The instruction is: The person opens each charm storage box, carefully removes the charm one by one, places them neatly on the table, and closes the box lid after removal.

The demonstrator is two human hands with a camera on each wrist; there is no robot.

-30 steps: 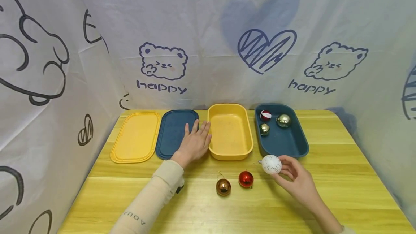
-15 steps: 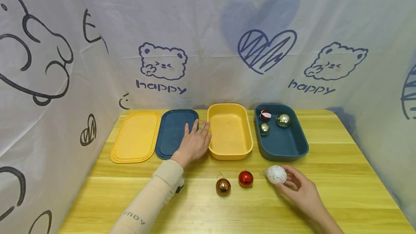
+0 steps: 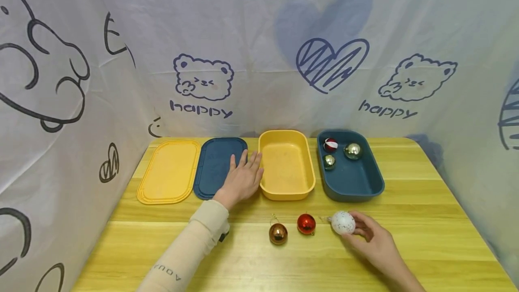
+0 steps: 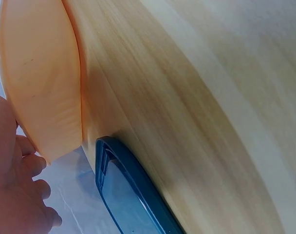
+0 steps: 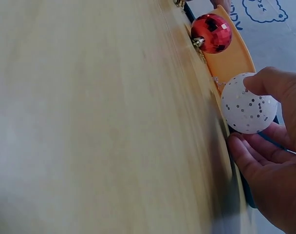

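Between thumb and fingers, my right hand point(image 3: 375, 240) holds a white speckled Christmas ball point(image 3: 343, 223), in front of the blue box. In the right wrist view the thumb lies on the white ball point(image 5: 249, 103) with fingers beneath it. My left hand point(image 3: 242, 178) has its fingers spread straight beside the left wall of the yellow box point(image 3: 287, 196); the fingertips reach its rim. To the left of the white ball lie a red ball point(image 3: 306, 224) and a copper-brown ball point(image 3: 278, 234) on the table. The blue box point(image 3: 357, 198) contains a red-and-white ball point(image 3: 330, 144) and two gold balls point(image 3: 353, 151).
A blue lid point(image 3: 215, 166) lies flat beneath and left of the left hand, with a yellow lid point(image 3: 169, 172) beside it. Both boxes stand along the back of the wooden table point(image 3: 243, 260), near a printed cloth point(image 3: 259, 48).
My right hand has brought the white ball down toward the front, away from the blue box's near edge, then slightly left. My left hand keeps its place.
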